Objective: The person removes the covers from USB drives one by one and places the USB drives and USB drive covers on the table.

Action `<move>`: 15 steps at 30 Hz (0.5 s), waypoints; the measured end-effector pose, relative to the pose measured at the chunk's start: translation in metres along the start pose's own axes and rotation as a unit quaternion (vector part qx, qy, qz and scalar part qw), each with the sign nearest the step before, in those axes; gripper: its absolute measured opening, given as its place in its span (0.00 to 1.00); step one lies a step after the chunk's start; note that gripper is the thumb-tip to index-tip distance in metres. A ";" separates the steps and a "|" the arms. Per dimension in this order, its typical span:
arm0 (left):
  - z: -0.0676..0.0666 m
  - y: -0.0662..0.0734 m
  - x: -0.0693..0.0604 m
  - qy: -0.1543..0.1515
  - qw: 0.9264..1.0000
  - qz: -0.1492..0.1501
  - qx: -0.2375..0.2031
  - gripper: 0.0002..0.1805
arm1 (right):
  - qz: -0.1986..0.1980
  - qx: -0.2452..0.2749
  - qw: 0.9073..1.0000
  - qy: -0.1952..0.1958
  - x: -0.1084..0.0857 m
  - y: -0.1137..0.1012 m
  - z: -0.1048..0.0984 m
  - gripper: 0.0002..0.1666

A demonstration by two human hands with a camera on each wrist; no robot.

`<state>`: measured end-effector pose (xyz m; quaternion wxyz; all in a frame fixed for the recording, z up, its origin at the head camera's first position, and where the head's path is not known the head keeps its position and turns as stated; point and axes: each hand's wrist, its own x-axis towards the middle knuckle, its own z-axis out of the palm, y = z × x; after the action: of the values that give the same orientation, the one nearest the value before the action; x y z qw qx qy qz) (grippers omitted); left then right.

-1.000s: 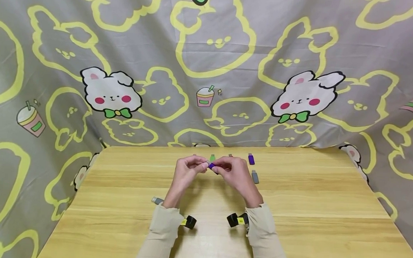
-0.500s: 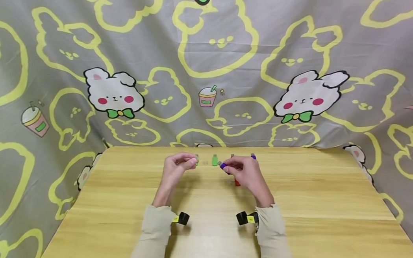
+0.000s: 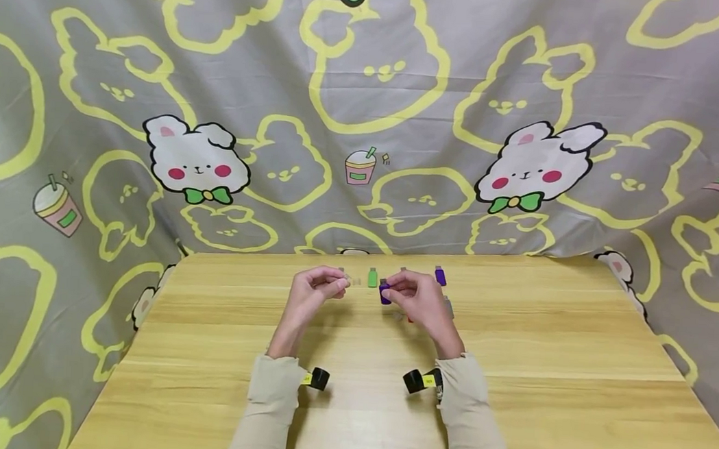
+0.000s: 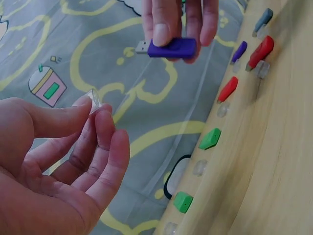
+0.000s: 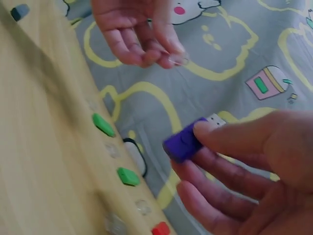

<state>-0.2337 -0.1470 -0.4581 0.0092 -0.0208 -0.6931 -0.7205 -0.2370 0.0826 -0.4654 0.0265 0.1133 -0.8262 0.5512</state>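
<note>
My left hand pinches a small clear plastic cap between thumb and index finger, with the other fingers loosely bent. My right hand pinches a purple USB stick by its body, and the bare metal plug sticks out past the thumb. A gap separates the two hands above the far part of the table. In the head view the stick stands roughly upright, plug end away from me. Behind the hands a green USB stick lies on the wooden table.
More USB sticks lie along the far edge: a green one, a red one, a purple one. Nearer are another red one and a grey one. Clear caps lie beside several. A patterned curtain hangs behind.
Both hands were together at the purple USB stick; they have drawn apart, the clear cap now in my left hand. My right hand has turned the stick more upright.
</note>
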 end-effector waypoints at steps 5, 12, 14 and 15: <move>-0.001 -0.002 0.001 -0.003 1.000 0.000 0.011 0.09 | 0.033 -0.008 0.999 0.030 0.003 0.006 0.012 0.07; -0.003 -0.007 0.003 0.001 1.000 -0.008 0.012 0.10 | 0.051 -0.080 0.994 0.049 0.010 0.009 0.022 0.07; -0.004 -0.007 0.003 0.005 1.000 -0.009 0.012 0.10 | 0.057 -0.091 0.993 0.040 0.013 0.007 0.025 0.07; -0.005 -0.008 0.004 0.008 1.000 -0.009 0.010 0.10 | 0.062 -0.098 0.993 0.033 0.014 0.006 0.026 0.08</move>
<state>-0.2379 -0.1512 -0.4658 0.0082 -0.0090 -0.7006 -0.7134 -0.2498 0.0588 -0.4791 0.0302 0.0403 -0.8802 0.4720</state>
